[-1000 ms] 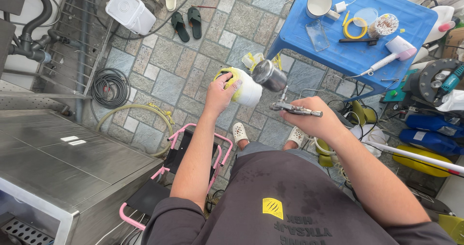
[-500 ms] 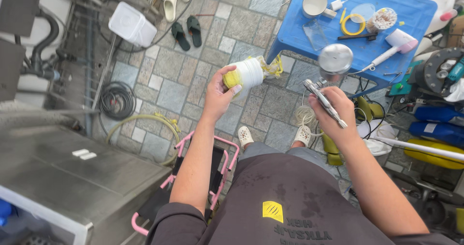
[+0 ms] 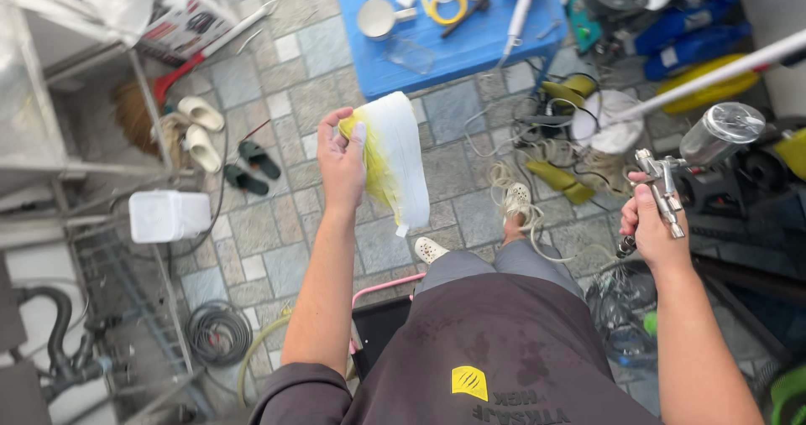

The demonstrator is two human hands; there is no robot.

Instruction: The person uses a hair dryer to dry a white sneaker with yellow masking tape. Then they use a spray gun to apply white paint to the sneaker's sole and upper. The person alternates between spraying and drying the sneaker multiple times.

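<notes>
Seen from above, looking down past a dark grey shirt (image 3: 504, 341) at a stone-tiled floor (image 3: 327, 98). Left hand (image 3: 342, 161) up in front, fingers curled shut round the yellow end of a white plastic cone-shaped piece with a yellow painted patch (image 3: 393, 158). Held by that one end, out over the floor and tipped with the narrow tip pointing down, probably so the wide white side stays bare and free of finger marks. Right hand (image 3: 651, 228) off to the right, fingers closed tight round the handle of a shiny metal spray gun with a round silver cup on top (image 3: 684, 161). Gun held upright, cup on top, likely so nothing spills out, and kept well apart from the cone, nozzle not aimed at it. Far ahead, a low blue plastic table (image 3: 470, 43) with a metal cup (image 3: 375, 18) and a yellow ring of tape (image 3: 442, 7), close enough to reach. To the left, a white square plastic tub (image 3: 168, 215) on a metal rack, with pale slippers (image 3: 200, 131) and dark sandals (image 3: 252, 169) on the floor nearby. Near the feet, white shoes (image 3: 432, 249) and a pink-framed stool (image 3: 378, 307) below, with loose cords lying around.
</notes>
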